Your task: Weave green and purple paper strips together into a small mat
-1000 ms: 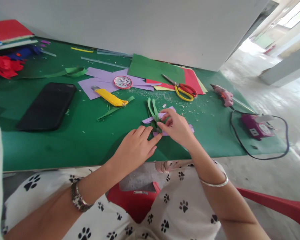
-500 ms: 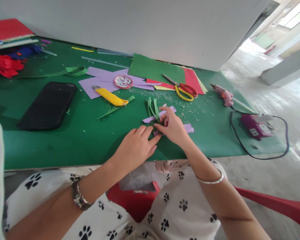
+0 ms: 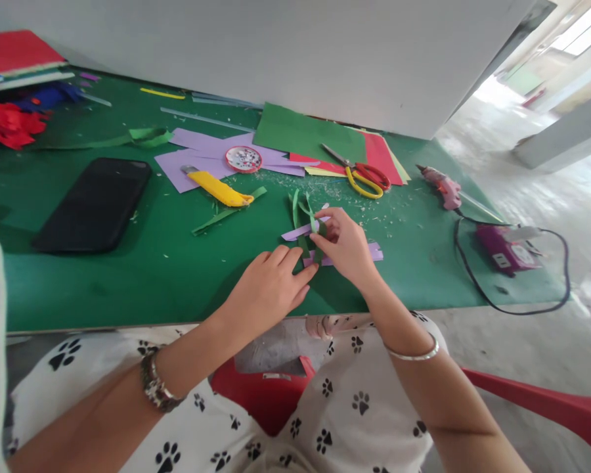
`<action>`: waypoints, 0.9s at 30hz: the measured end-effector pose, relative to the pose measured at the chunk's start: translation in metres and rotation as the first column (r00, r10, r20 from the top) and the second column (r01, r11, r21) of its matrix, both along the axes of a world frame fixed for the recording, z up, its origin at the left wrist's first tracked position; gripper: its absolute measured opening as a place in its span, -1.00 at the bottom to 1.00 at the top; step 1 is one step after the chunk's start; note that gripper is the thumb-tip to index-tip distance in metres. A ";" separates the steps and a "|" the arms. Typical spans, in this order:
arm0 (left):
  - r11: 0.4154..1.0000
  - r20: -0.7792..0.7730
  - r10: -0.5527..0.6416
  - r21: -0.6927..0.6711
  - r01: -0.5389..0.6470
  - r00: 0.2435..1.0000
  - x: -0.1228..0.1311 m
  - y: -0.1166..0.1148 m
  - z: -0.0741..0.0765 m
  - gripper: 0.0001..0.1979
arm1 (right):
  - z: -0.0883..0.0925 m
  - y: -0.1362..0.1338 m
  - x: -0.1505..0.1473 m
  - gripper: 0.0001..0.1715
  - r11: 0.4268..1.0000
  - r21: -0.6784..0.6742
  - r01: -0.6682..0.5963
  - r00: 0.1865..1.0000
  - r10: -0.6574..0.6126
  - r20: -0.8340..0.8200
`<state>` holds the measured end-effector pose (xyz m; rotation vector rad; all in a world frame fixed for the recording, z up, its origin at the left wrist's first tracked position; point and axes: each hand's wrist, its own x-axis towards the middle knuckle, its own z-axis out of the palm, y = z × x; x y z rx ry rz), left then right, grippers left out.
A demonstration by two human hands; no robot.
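Green paper strips [image 3: 295, 209] cross over purple paper strips [image 3: 295, 232] in a small woven piece on the table. My left hand [image 3: 270, 282] lies by its near edge, fingers stretched out, with fingertips pressing on the strip ends. On the other side, my right hand [image 3: 342, 246] pinches a green strip between thumb and fingers and lifts it in a curve. A second purple strip [image 3: 375, 251] passes beneath that hand, which hides part of the weave.
Beyond the weave lie a yellow cutter knife [image 3: 219, 188], scissors [image 3: 364, 180], a round lid [image 3: 243, 159] and a green sheet [image 3: 305, 131]. A black phone [image 3: 96, 205] rests at left. At right are a glue gun [image 3: 440, 184] and a corded purple power socket [image 3: 507, 248].
My right hand has shifted slightly, and the green strip in its fingers is now raised and bent over the purple strip. My left hand stays in place.
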<state>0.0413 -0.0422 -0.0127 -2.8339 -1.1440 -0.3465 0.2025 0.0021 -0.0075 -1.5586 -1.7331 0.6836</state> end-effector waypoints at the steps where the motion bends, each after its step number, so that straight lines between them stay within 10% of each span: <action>1: 1.000 0.001 -0.002 -0.001 0.002 1.000 0.000 0.000 0.000 -0.71 | 0.001 0.000 0.000 -0.72 1.000 0.016 0.017 0.999 -0.018 0.035; 27: 1.000 0.009 0.005 0.007 -0.005 1.000 0.000 0.000 0.000 -0.73 | -0.004 0.001 -0.004 -0.69 0.999 -0.040 -0.022 1.000 0.022 -0.005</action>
